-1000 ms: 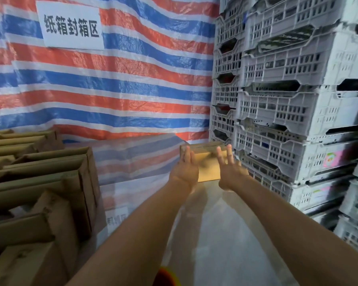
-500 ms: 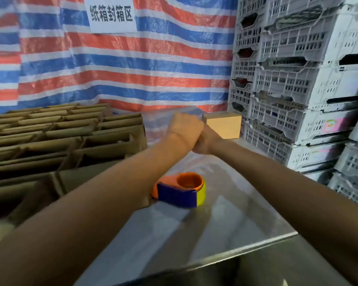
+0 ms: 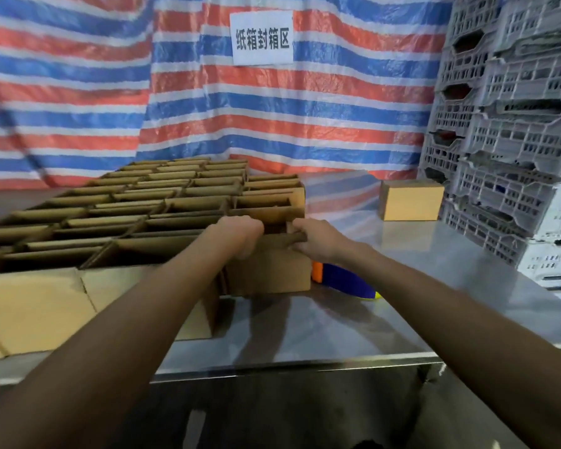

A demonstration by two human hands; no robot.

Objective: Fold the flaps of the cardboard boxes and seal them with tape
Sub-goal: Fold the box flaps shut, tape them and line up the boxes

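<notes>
We see fingers (image 3: 305, 231) of the right hand (image 3: 319, 239) curled tight over a flap (image 3: 285, 237) of the open box (image 3: 269, 275) on the table (image 3: 305, 335) – the left hand (image 3: 240, 233) seemingly clamps its other edge (fingertips hidden) – with the tape dispenser (image 3: 345, 280) just beside it.

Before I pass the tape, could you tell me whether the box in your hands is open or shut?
Open: the box shows an uncovered top between the left hand and right hand, which grip its upper edges.

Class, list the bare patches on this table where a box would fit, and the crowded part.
Free: the table between the sealed box, tape dispenser and crates; the front strip before the held box. Crowded: left side, packed with open boxes.
</notes>
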